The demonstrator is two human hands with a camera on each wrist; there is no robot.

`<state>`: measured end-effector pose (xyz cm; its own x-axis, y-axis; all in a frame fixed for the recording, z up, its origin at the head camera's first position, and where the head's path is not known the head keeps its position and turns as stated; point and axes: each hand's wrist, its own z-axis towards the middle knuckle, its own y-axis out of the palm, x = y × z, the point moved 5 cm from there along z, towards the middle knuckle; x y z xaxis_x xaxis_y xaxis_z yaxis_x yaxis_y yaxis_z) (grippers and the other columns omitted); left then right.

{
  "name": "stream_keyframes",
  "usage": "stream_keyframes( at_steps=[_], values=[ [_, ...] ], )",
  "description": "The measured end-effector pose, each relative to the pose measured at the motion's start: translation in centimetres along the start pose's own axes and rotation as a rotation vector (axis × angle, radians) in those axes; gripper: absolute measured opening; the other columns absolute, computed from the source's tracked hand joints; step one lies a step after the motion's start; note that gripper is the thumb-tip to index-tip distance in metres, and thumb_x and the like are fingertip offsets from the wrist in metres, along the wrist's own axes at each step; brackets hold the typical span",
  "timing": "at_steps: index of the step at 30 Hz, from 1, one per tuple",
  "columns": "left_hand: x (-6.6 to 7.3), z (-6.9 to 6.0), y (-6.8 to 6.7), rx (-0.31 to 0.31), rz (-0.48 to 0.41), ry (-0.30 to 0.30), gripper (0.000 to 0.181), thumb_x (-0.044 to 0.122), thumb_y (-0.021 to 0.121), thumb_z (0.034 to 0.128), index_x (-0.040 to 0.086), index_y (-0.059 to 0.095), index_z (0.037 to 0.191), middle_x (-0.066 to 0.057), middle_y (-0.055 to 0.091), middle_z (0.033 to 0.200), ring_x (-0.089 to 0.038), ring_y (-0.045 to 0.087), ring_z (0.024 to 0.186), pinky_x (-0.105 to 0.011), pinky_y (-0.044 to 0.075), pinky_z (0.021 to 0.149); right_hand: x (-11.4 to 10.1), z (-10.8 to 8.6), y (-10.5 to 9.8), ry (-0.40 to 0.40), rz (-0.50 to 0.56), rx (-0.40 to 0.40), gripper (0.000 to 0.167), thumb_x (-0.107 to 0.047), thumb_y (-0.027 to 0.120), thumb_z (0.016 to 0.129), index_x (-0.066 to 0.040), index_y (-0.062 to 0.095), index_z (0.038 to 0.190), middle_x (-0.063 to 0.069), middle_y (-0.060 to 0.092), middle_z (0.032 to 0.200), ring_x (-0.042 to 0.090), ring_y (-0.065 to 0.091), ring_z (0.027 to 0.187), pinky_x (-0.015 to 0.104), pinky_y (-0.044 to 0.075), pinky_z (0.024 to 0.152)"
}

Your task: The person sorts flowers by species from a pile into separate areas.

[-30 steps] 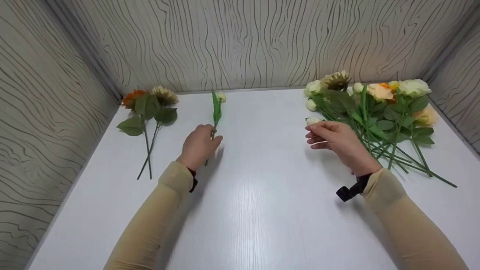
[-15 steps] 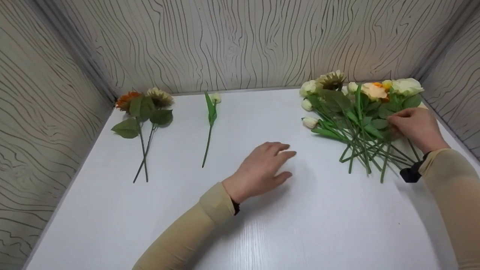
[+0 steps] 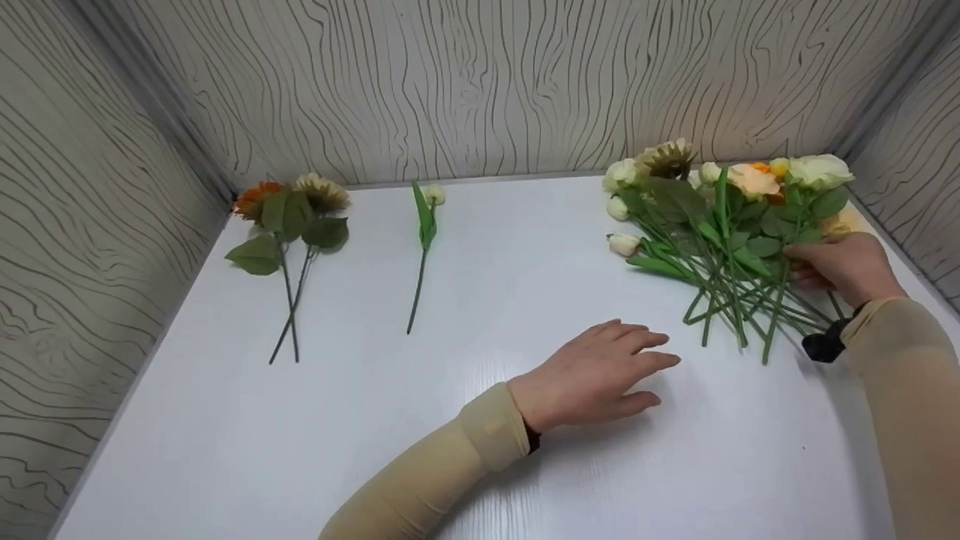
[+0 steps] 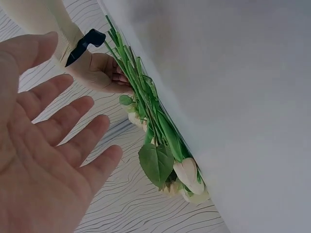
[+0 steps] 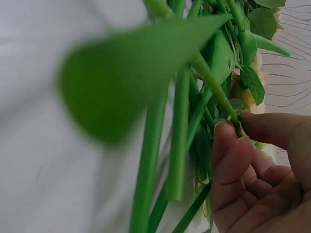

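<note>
A pile of artificial flowers (image 3: 720,247) lies at the table's back right, blooms toward the wall, green stems crossing toward the front. At its right side my right hand (image 3: 847,266) pinches a green flower stem (image 5: 216,90) between thumb and fingertips, plain in the right wrist view. Which bloom that stem carries, I cannot tell. Over the table in front of the pile, my left hand (image 3: 600,375) has its fingers spread and holds nothing. A single white tulip (image 3: 424,247) lies left of the middle, apart from both hands.
At the back left lie an orange flower (image 3: 257,201) and a cream flower (image 3: 322,193), stems crossed. A white tulip (image 3: 624,244) sticks out of the pile's left side. Wood-patterned panels (image 3: 465,90) enclose the white table (image 3: 247,442) at the back and sides.
My left hand has let go of the single tulip and moved right, toward the front of the pile. My right hand has moved right from the pile's left edge and grips a stem.
</note>
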<state>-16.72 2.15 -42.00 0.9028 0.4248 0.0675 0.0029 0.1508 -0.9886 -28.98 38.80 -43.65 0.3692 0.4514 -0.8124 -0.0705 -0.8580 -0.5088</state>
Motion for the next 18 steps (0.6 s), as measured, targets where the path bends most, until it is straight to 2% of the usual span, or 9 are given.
stream_keyframes(
  at_steps=[5, 9, 13, 16, 18],
  values=[
    [-0.7, -0.1, -0.6, 0.069, -0.06, 0.003, 0.045, 0.038, 0.059, 0.1044, 0.02, 0.057, 0.146, -0.001, 0.052, 0.15, -0.015, 0.045, 0.139, -0.023, 0.026, 0.118, -0.1, -0.3, -0.5, 0.051, 0.119, 0.059, 0.017, -0.03, 0.065, 0.101, -0.014, 0.068, 0.097, -0.006, 0.069, 0.076, 0.007, 0.067, 0.069, 0.026, 0.059, 0.068],
    [-1.5, -0.3, -1.2, 0.122, -0.145, -0.061, 0.039, 0.035, 0.059, 0.1054, 0.019, 0.062, 0.141, 0.0, 0.057, 0.145, -0.012, 0.05, 0.135, -0.02, 0.032, 0.114, -1.4, -1.2, -0.7, 0.011, 0.177, 0.117, 0.021, -0.037, 0.063, 0.102, -0.017, 0.067, 0.106, -0.01, 0.067, 0.08, 0.005, 0.065, 0.073, 0.023, 0.058, 0.069],
    [-2.5, -0.7, -2.0, 0.194, -0.27, -0.166, 0.032, 0.03, 0.059, 0.1059, 0.019, 0.068, 0.134, 0.006, 0.064, 0.135, -0.007, 0.057, 0.126, -0.016, 0.04, 0.106, -3.8, -2.5, 0.0, -0.063, 0.34, 0.156, 0.029, -0.038, 0.069, 0.097, -0.015, 0.068, 0.115, -0.008, 0.068, 0.087, 0.007, 0.066, 0.077, 0.021, 0.058, 0.07],
    [-3.3, -1.1, -2.4, 0.257, -0.39, -0.239, 0.028, 0.026, 0.061, 0.1054, 0.018, 0.07, 0.13, 0.009, 0.068, 0.127, -0.002, 0.06, 0.116, -0.012, 0.043, 0.097, -6.1, -3.8, 1.2, -0.165, 0.467, 0.156, 0.035, -0.033, 0.076, 0.093, -0.01, 0.068, 0.118, -0.002, 0.068, 0.096, 0.012, 0.066, 0.081, 0.021, 0.058, 0.069],
    [-3.8, -1.2, -2.5, 0.286, -0.498, -0.287, 0.026, 0.024, 0.061, 0.105, 0.017, 0.072, 0.128, 0.01, 0.069, 0.122, 0.001, 0.062, 0.108, -0.01, 0.044, 0.092, -7.8, -4.7, 2.2, -0.237, 0.484, 0.153, 0.04, -0.032, 0.078, 0.092, -0.006, 0.067, 0.12, 0.001, 0.067, 0.1, 0.013, 0.065, 0.081, 0.021, 0.058, 0.068]
  ],
)
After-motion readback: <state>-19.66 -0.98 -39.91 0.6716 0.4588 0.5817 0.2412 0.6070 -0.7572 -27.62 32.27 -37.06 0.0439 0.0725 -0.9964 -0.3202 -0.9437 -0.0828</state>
